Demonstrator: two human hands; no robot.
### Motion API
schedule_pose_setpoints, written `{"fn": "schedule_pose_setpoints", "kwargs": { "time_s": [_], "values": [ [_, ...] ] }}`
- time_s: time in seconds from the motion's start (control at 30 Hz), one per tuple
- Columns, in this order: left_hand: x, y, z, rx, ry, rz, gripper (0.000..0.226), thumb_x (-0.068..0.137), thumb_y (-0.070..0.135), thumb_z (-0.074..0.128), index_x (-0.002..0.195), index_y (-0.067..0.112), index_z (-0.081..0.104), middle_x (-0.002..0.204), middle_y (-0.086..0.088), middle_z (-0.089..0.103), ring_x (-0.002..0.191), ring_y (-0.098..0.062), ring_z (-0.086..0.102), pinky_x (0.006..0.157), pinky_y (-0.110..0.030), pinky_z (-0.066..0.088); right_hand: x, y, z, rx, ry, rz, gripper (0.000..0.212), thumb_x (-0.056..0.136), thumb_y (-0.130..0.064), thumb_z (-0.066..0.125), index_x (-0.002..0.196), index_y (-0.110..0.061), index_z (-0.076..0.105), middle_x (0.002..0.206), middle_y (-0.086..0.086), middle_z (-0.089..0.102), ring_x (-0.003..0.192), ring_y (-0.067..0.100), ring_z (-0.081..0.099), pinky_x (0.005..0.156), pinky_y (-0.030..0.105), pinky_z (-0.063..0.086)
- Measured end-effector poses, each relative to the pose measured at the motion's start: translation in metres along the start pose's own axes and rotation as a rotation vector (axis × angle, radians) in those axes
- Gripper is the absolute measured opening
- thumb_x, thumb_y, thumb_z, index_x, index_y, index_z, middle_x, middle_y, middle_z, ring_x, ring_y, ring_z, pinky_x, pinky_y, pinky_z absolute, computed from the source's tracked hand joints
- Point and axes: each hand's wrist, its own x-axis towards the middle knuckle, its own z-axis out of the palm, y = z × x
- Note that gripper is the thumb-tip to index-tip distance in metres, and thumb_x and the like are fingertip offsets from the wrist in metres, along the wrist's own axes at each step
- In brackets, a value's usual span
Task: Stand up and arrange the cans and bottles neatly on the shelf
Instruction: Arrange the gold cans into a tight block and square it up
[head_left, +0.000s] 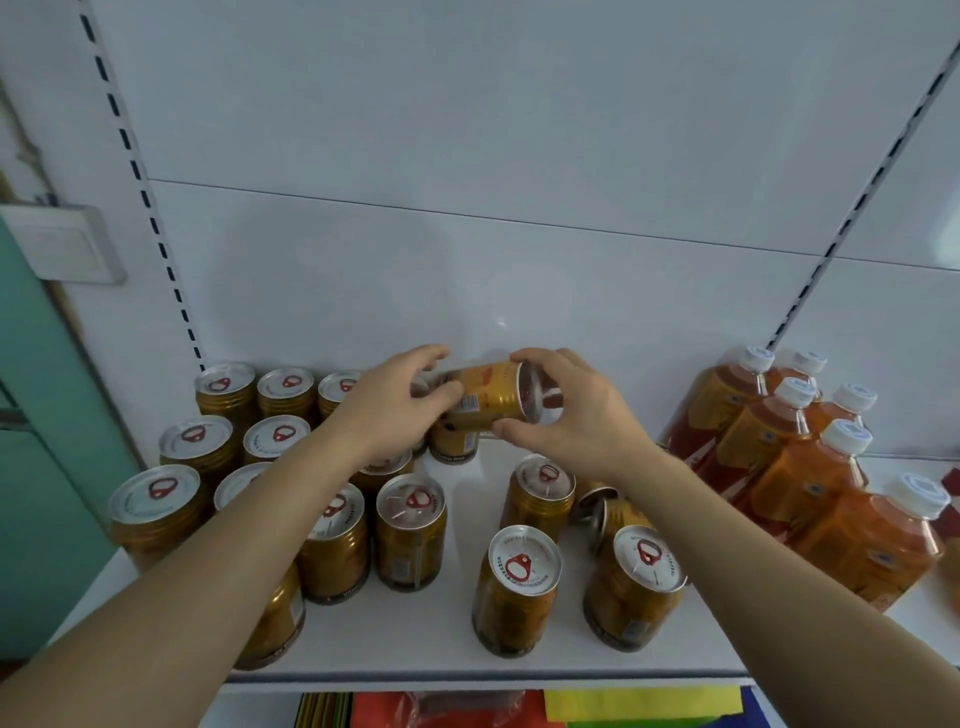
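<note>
A gold can (488, 396) lies sideways in the air near the back of the white shelf (457, 618). My left hand (397, 402) grips its left end and my right hand (566, 410) grips its right end, thumb underneath. Another gold can (454, 444) stands just below it. Several gold cans with silver lids stand in rows at the left (280, 431). Loose upright cans stand in front: (413, 530), (537, 493), (514, 587), (636, 582). One can (613, 514) lies on its side behind my right forearm. Orange bottles (789, 447) with white caps stand at the right.
The white back panel (493, 260) rises behind the shelf, with slotted uprights (156, 228) at left and right. Coloured packages (597, 709) show on the level below. A teal surface (47, 441) is at the far left.
</note>
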Motion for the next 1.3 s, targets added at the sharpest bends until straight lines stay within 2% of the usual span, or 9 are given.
{"fn": "schedule_pose_setpoints", "kwargs": {
  "time_s": [0.17,0.33,0.5,0.63,0.7,0.83,0.97,1.17,1.3],
  "values": [
    [-0.008,-0.005,0.001,0.195,-0.115,0.154,0.068,0.098,0.034,0.069,0.161,0.033,0.041,0.156,0.009,0.055,0.139,-0.012,0.053,0.115,-0.036,0.046,0.01,-0.018,-0.005,-0.244,-0.166,-0.082,0.077,0.075,-0.064,0.075,0.143,-0.034,0.056,0.121,-0.011,0.057,0.11,0.014,0.058,0.091,0.032,0.055],
    [-0.014,-0.012,0.005,0.368,-0.198,0.19,0.071,0.094,0.034,0.066,0.16,0.039,0.038,0.143,0.012,0.059,0.123,-0.01,0.06,0.099,-0.038,0.057,0.018,-0.032,0.022,-0.595,-0.379,-0.135,0.074,0.071,-0.067,0.067,0.136,-0.031,0.061,0.114,-0.007,0.06,0.111,0.021,0.052,0.091,0.041,0.052],
    [-0.018,-0.016,0.009,0.453,-0.195,0.255,0.015,0.099,0.037,0.062,0.113,0.037,0.064,0.098,0.015,0.063,0.09,-0.008,0.061,0.075,-0.031,0.053,0.017,-0.031,0.042,-0.559,-0.412,-0.078,0.054,0.075,-0.059,0.073,0.121,-0.031,0.063,0.112,-0.004,0.059,0.108,0.022,0.052,0.09,0.04,0.05],
    [-0.016,-0.021,0.015,0.457,-0.17,0.261,0.008,0.099,0.042,0.06,0.102,0.035,0.064,0.096,0.014,0.062,0.089,-0.006,0.059,0.08,-0.036,0.056,0.02,-0.029,0.043,-0.54,-0.439,-0.012,0.05,0.078,-0.061,0.072,0.116,-0.029,0.064,0.107,-0.004,0.058,0.109,0.024,0.054,0.091,0.043,0.052],
    [-0.014,-0.019,0.02,0.482,-0.137,0.283,0.012,0.1,0.043,0.059,0.106,0.033,0.065,0.101,0.014,0.063,0.093,-0.007,0.059,0.083,-0.036,0.056,0.018,-0.026,0.036,-0.48,-0.453,0.005,0.056,0.083,-0.065,0.07,0.125,-0.029,0.062,0.112,-0.003,0.061,0.115,0.026,0.055,0.096,0.045,0.052],
    [-0.006,-0.001,0.032,0.507,-0.126,0.312,0.028,0.104,0.041,0.057,0.124,0.024,0.066,0.109,0.01,0.061,0.105,-0.012,0.059,0.089,-0.032,0.051,0.01,0.0,-0.002,-0.433,-0.368,0.077,0.074,0.099,-0.065,0.058,0.161,-0.027,0.041,0.153,0.001,0.055,0.142,0.024,0.047,0.117,0.045,0.042],
    [0.005,0.028,0.055,0.503,-0.196,0.35,0.05,0.106,0.045,0.055,0.151,0.024,0.056,0.146,0.001,0.063,0.134,-0.019,0.056,0.109,-0.042,0.049,-0.009,0.042,-0.039,-0.516,-0.394,0.199,0.062,0.102,-0.056,0.057,0.157,-0.027,0.049,0.152,-0.001,0.06,0.136,0.022,0.054,0.116,0.04,0.043],
    [0.03,0.072,0.103,0.62,-0.402,0.319,0.051,0.101,0.051,0.059,0.145,0.027,0.054,0.129,-0.004,0.065,0.113,-0.025,0.062,0.094,-0.046,0.057,-0.035,0.062,-0.066,-0.56,-0.448,0.284,0.058,0.099,-0.054,0.058,0.152,-0.029,0.057,0.136,-0.003,0.068,0.126,0.021,0.062,0.108,0.042,0.051],
    [0.041,0.09,0.132,0.734,-0.6,0.268,0.072,0.095,0.055,0.068,0.156,0.024,0.046,0.138,-0.007,0.061,0.119,-0.03,0.062,0.098,-0.046,0.056,-0.052,0.064,-0.075,-0.522,-0.474,0.272,0.054,0.099,-0.05,0.06,0.15,-0.033,0.057,0.142,-0.006,0.064,0.131,0.019,0.057,0.111,0.041,0.049]
  ]
}}
